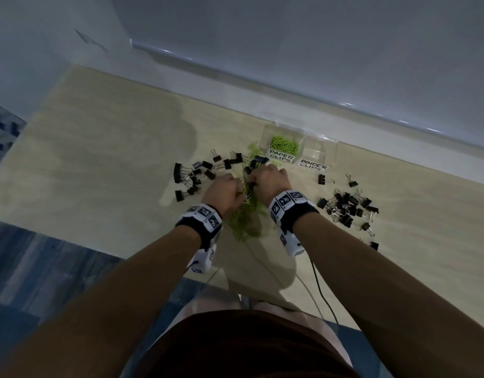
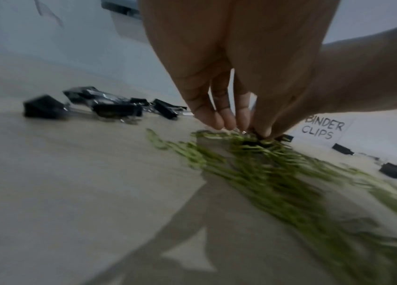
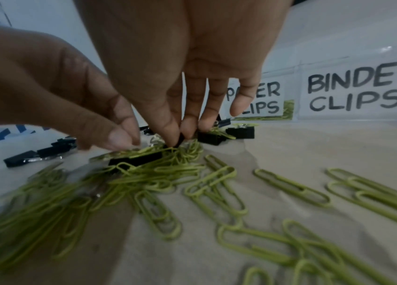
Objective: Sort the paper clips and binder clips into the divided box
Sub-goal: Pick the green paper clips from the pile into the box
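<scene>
A tangle of green paper clips (image 1: 247, 219) (image 3: 216, 183) (image 2: 278, 183) lies mid-table, with black binder clips mixed in. My right hand (image 1: 255, 181) (image 3: 179, 138) reaches down into it and pinches a small black binder clip (image 3: 181, 139). My left hand (image 1: 235, 188) (image 3: 126, 138) (image 2: 238, 127) is right beside it, thumb and fingertips pinched into the green tangle; another binder clip (image 3: 138, 160) lies just under them. The clear divided box (image 1: 265, 137) stands behind the hands. Its "PAPER CLIPS" side (image 1: 281, 156) holds green clips. The "BINDER CLIPS" side (image 1: 313, 165) (image 3: 355, 94) looks empty.
Loose binder clips lie in a group on the left (image 1: 191, 177), a group on the right (image 1: 347, 207) and some behind the hands (image 1: 235, 158). A wall ledge (image 1: 290, 85) runs close behind the box. Cables (image 1: 317, 282) trail off the table's near edge.
</scene>
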The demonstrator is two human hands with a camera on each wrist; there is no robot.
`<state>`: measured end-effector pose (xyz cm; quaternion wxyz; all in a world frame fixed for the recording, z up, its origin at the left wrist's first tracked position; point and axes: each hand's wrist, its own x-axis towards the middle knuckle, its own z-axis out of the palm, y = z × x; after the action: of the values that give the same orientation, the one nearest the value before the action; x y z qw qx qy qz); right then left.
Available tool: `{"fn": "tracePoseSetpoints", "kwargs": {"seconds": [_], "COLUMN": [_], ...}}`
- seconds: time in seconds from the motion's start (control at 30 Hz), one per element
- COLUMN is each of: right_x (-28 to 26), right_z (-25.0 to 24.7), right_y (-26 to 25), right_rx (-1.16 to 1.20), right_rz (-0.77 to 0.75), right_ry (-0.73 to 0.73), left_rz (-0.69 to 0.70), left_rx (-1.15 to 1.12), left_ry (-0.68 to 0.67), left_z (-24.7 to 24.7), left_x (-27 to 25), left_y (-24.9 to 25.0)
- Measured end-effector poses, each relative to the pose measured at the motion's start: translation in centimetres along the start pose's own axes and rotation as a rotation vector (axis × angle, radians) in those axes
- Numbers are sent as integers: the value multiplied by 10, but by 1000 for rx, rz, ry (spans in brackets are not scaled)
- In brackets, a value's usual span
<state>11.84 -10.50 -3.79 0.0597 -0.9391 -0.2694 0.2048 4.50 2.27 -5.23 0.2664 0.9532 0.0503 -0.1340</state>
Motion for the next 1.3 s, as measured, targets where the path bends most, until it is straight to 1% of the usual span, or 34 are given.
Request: {"fn": "tracePoseSetpoints", "kwargs": {"seconds": [0.07,0.13,0.23,0.3,0.37,0.43,0.5,0.57,0.6,0.67,0.73,0.8,0.83,0.9,0.97,1.03,1.13,1.2,1.3], "right_x": [0,-2,-10,-20,-35,-55,-77,-96,-103,-111,-111,-104,-98,-84,-68,-52,-35,-27,-20], "right_z": [-1,-1,-1,-1,-2,0,3,8,10,13,14,11,10,6,7,8,12,16,22], "right_y": [-1,0,6,15,30,53,82,111,121,132,127,107,93,59,27,3,-16,-20,-20], "right_rx": [11,5,42,141,337,495,488,407,374,301,216,169,152,137,182,226,246,192,159], "right_rz": [17,27,35,60,146,300,482,636,696,746,717,621,545,348,154,36,2,29,102], "right_ry": [-28,-35,-16,53,207,354,433,444,421,364,367,415,412,356,279,201,95,33,-9], "left_rz": [-66,-110,-110,-110,-110,-100,-122,-156,-161,-143,-93,3,59,152,189,184,174,149,75], "left_rx": [-6,-29,-65,-105,-137,-153,-191,-193,-167,-72,35,46,24,8,46,90,140,112,27], "left_ry": [-16,2,9,0,-13,35,134,208,221,225,213,174,120,-24,-126,-177,-226,-248,-228], "left_z": [8,12,17,20,20,19,13,6,2,-2,-4,-3,-2,2,3,0,-6,-9,-8], "left_x": [0,0,-1,-1,-3,-6,-11,-15,-16,-18,-20,-21,-21,-18,-15,-14,-12,-11,-12], "left_y": [10,14,13,11,11,8,0,-12,-18,-28,-29,-20,-14,-4,1,1,-5,-9,-17]}}
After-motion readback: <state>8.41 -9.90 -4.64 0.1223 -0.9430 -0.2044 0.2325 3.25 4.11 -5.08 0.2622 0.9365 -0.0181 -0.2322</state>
